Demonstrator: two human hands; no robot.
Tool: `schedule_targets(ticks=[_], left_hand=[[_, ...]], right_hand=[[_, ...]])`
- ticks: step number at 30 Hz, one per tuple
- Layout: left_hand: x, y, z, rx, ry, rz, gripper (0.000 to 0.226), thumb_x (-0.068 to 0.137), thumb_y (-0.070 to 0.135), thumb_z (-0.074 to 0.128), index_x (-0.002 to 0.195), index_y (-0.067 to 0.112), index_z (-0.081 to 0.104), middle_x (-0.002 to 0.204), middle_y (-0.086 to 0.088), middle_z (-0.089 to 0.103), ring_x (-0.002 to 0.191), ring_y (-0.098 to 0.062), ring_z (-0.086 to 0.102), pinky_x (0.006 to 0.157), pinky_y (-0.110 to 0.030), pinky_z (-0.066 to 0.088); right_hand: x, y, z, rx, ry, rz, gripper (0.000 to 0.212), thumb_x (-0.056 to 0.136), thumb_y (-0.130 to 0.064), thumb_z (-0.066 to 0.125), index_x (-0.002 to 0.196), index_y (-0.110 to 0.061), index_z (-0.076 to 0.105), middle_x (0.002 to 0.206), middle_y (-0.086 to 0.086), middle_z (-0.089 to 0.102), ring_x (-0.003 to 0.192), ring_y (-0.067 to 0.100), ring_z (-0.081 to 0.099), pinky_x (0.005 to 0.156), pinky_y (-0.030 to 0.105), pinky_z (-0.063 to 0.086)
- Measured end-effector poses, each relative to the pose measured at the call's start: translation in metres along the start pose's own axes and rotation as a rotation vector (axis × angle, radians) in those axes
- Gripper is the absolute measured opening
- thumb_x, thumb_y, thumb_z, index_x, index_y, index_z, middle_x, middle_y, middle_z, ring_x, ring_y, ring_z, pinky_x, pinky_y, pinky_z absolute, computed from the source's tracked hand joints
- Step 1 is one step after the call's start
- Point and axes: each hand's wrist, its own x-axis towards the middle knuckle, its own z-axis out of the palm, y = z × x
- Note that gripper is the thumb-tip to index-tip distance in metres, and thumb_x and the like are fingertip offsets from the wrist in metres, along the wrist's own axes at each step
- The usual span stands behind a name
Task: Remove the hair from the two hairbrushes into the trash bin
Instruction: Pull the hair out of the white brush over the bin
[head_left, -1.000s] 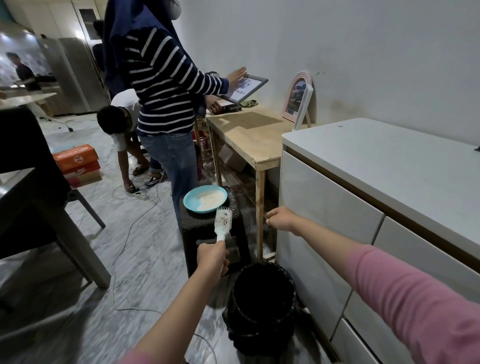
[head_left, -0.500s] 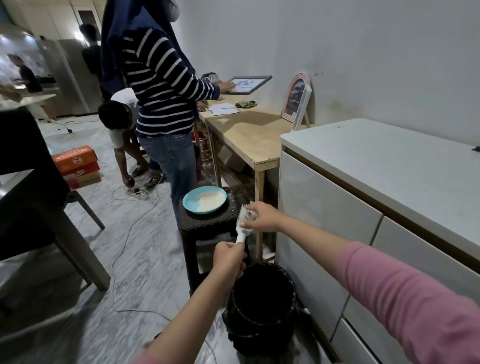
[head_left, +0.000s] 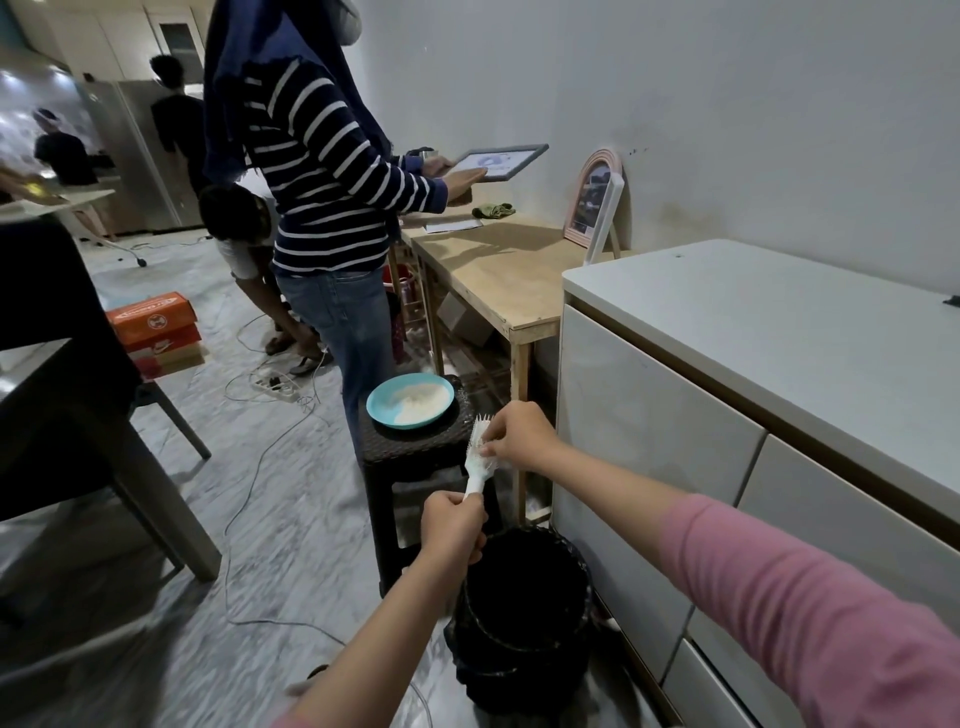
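Since half a second ago the right hand (head_left: 519, 435) stays at the bristles of the brush (head_left: 477, 457) and the pair has barely shifted; a second ago that hand was off to the right, clear of the brush, and the brush stood further left over the stool (head_left: 415, 447). The person in stripes (head_left: 332, 171) has lifted the tablet (head_left: 498, 162) off the wooden counter (head_left: 498, 270) and now holds it in both hands.

The left hand (head_left: 451, 527) has its grip clamped round the brush handle, fingers curled tight, holding the white brush upright with the head tipped slightly away. The right hand's grip is pinched together on the bristles near the middle of the head; whether hair is caught between the fingertips is too small to tell. The brush is held in the air, just beyond the far rim of the black bin (head_left: 524, 613), which stands on the floor against the white cabinet (head_left: 727, 415). The bin's inside is dark and its contents cannot be made out.

Behind the brush, a blue plate (head_left: 376, 410) with a pale heap on it sits on the dark stool. An arched frame (head_left: 597, 197) leans on the wall at the back of the counter, with a green cloth (head_left: 493, 210) and papers near it. On the floor to the left lie orange boxes (head_left: 153, 325), cables and a power strip (head_left: 272, 383). Another person bends down behind the striped one, and two more stand further back.
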Motion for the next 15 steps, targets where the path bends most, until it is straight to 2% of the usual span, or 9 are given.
schedule_targets(ticks=[3,5,7,11,15], left_hand=[[-0.001,0.0,-0.004,-0.002,-0.007,0.004,0.021,0.089,0.009,0.048,0.069,0.006,0.052,0.062,-0.007,0.054,0.04,-0.016,0.04,0.033,-0.016,0.024],[-0.001,0.0,-0.005,-0.009,-0.012,-0.005,0.019,0.089,0.008,0.048,0.071,0.005,0.054,0.06,-0.007,0.052,0.038,-0.016,0.039,0.033,-0.015,0.023],[0.0,-0.001,-0.007,-0.031,-0.015,-0.031,0.018,0.088,0.008,0.048,0.071,0.004,0.054,0.06,-0.009,0.049,0.037,-0.016,0.037,0.034,-0.015,0.022],[0.0,-0.003,-0.009,-0.06,-0.011,-0.055,0.02,0.089,0.007,0.049,0.07,0.005,0.052,0.056,-0.009,0.042,0.034,-0.015,0.033,0.034,-0.015,0.02],[0.003,-0.007,-0.01,-0.061,0.009,-0.045,0.024,0.092,0.011,0.05,0.068,0.007,0.049,0.059,-0.009,0.041,0.031,-0.014,0.031,0.034,-0.014,0.019]], right_hand=[[0.003,0.006,-0.004,0.068,0.078,0.049,0.011,0.079,-0.007,0.075,0.09,-0.006,0.078,0.096,0.009,0.075,0.092,0.015,0.065,0.091,0.029,0.053],[0.003,0.009,-0.006,0.105,0.138,0.097,0.011,0.08,-0.003,0.071,0.085,-0.009,0.079,0.094,0.008,0.075,0.091,0.014,0.064,0.087,0.025,0.05],[0.003,0.013,-0.007,0.129,0.186,0.123,0.013,0.081,-0.002,0.069,0.082,-0.01,0.079,0.092,0.007,0.075,0.095,0.017,0.065,0.084,0.025,0.049],[0.003,0.018,-0.011,0.181,0.239,0.165,0.011,0.082,-0.004,0.069,0.083,-0.01,0.079,0.095,0.007,0.074,0.102,0.02,0.065,0.09,0.029,0.051],[0.002,0.02,-0.013,0.206,0.288,0.156,0.01,0.082,-0.005,0.069,0.085,-0.009,0.078,0.095,0.007,0.074,0.101,0.02,0.065,0.085,0.024,0.048]])
